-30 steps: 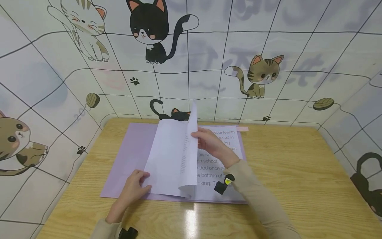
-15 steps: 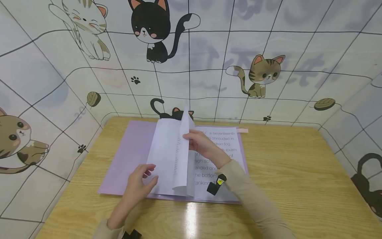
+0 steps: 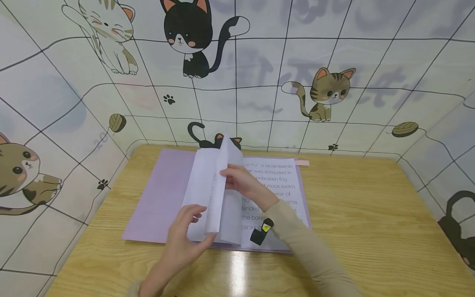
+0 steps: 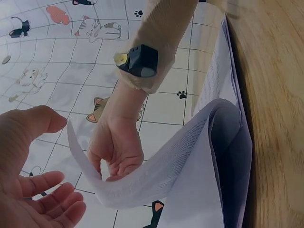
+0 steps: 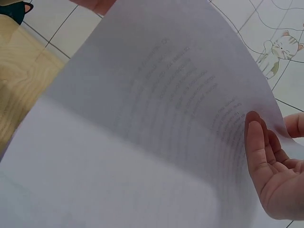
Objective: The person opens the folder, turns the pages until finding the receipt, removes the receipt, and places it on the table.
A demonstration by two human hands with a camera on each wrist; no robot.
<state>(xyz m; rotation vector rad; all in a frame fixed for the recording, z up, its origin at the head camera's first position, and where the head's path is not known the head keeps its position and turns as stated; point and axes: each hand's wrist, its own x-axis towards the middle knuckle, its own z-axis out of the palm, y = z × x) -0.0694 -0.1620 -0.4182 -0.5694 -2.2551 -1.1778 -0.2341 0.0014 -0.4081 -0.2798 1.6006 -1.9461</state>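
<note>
A booklet with a purple cover (image 3: 157, 194) lies open on the table. Its raised white page (image 3: 216, 198) stands curved above the middle, with print on one side. My right hand (image 3: 243, 183) pinches that page by its outer edge, thumb on one face and fingers behind. In the right wrist view, the fingers (image 5: 259, 152) lie against the printed sheet. My left hand (image 3: 183, 237) is at the lower left of the booklet, thumb and fingers spread. Its thumb tip is right at the page's near corner, also seen in the left wrist view beside the left hand (image 4: 35, 166).
The right-hand page (image 3: 271, 194) carries large printed text, partly covered by the right forearm. A pink tab (image 3: 302, 163) sticks out at its upper right. Wooden table (image 3: 363, 214) surrounds the booklet. Behind stands a white gridded backdrop (image 3: 256, 103) with cartoon cats.
My right hand has moved left with the page, baring more text on the right. My left hand has lifted off the booklet's lower edge and moved right to the page's near corner.
</note>
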